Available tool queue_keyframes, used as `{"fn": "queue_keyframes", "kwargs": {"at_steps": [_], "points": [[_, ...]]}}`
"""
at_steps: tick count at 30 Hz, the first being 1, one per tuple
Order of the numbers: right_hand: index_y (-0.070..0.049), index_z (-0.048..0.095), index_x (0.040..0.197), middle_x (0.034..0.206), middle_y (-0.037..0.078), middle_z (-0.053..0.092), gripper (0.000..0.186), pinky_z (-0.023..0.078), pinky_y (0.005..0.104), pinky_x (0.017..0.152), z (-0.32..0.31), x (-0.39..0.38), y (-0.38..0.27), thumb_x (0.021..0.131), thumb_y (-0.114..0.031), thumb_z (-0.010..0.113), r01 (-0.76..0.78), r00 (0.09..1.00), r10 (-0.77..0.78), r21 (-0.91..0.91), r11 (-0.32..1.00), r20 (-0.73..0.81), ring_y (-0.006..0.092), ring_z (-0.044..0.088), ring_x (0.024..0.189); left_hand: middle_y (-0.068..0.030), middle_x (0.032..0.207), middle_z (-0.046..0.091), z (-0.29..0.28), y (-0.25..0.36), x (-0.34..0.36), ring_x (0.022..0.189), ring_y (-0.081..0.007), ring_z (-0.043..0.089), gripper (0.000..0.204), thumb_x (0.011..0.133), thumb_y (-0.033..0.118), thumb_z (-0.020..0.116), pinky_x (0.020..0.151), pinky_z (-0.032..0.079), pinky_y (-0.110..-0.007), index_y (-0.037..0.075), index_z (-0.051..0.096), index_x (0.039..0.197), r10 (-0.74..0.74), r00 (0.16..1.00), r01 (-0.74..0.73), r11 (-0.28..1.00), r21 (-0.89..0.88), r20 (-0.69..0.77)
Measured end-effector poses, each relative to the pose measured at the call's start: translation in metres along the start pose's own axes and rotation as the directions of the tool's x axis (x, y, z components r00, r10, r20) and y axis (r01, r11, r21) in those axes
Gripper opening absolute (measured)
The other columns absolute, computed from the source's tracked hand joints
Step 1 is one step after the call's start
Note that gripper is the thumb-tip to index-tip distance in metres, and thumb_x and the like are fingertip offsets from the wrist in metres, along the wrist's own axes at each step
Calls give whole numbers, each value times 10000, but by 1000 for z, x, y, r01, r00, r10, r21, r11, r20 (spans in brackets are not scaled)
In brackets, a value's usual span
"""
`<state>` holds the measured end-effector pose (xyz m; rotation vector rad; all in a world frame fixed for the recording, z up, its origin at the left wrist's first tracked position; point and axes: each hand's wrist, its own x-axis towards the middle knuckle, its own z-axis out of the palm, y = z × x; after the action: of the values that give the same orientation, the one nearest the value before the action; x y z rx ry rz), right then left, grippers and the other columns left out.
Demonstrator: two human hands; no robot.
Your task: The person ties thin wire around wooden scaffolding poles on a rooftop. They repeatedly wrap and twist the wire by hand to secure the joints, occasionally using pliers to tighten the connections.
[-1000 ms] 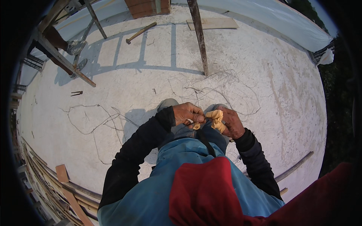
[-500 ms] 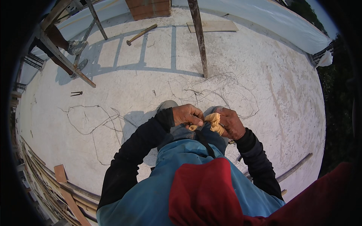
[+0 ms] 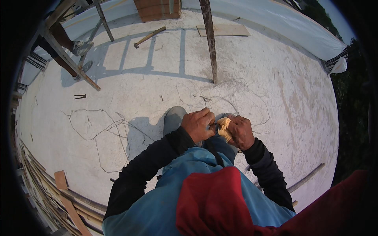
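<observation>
My left hand (image 3: pixel 198 124) is closed, its back up and fingers curled over something I cannot make out, just in front of my lap. Close at its right, my right hand (image 3: pixel 242 131) grips a crumpled pale-yellow cloth or glove (image 3: pixel 223 128) with bent fingers. My grey shoe (image 3: pixel 173 120) shows left of my hands. Tangles of thin dark wire (image 3: pixel 202 97) lie on the pale, dusty slab (image 3: pixel 291 110) ahead of my feet, with another loose tangle (image 3: pixel 93 138) to the left.
A co-worker's legs (image 3: pixel 80 48) stand among timber supports at upper left. Pincers (image 3: pixel 80 96), a hammer (image 3: pixel 150 36), a board (image 3: pixel 232 30) and an upright post (image 3: pixel 208 47) are ahead. Bamboo and wooden strips (image 3: pixel 37 173) pile at lower left; a bar (image 3: pixel 305 177) lies right.
My left hand has turned and risen slightly, so its back shows and the small yellow piece seen there earlier is hidden. My right fingers have curled further over the cloth.
</observation>
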<state>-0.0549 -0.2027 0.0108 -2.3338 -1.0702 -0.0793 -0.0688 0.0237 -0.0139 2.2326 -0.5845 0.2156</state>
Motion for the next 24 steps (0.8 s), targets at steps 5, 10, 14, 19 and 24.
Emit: {"fn": "queue_keyframes", "kwargs": {"at_steps": [5,10,14,19,24], "points": [[-22,681,987,804,142,665,260,520,376,611,8,0,-3,750,-82,772,-271,959,284,299,915,3,342,651,664,-61,774,550,9,12,0,658,-272,640,189,713,120,742,542,521,-400,84,580,804,183,957,-104,942,318,-227],[-30,698,980,790,159,641,228,505,411,596,13,1,-3,761,-56,755,-353,918,392,335,873,-54,362,643,683,-60,787,605,16,2,1,639,-221,650,159,781,141,752,534,517,-340,52,635,843,-8,980,23,997,71,-196],[-51,706,1029,879,142,658,315,503,406,610,6,0,-2,725,-79,785,-113,976,138,149,982,-170,330,626,688,-37,854,697,3,-21,5,655,-105,623,239,920,238,716,526,477,-264,18,717,1013,-314,865,482,736,-476,390],[-70,704,1069,944,114,664,476,507,403,626,-2,3,0,611,-113,827,12,991,-11,7,1000,-133,283,614,712,-3,887,714,-6,-30,2,677,-52,597,354,972,281,688,540,448,-214,-8,718,1175,-304,678,733,222,-643,669],[-45,699,1064,934,109,656,514,506,399,618,-1,1,2,573,-122,828,52,985,-64,-79,996,-159,273,613,713,4,922,698,3,-24,-4,694,-43,591,384,955,278,719,545,412,-186,5,689,1223,-310,669,710,-3,-704,676]]}}
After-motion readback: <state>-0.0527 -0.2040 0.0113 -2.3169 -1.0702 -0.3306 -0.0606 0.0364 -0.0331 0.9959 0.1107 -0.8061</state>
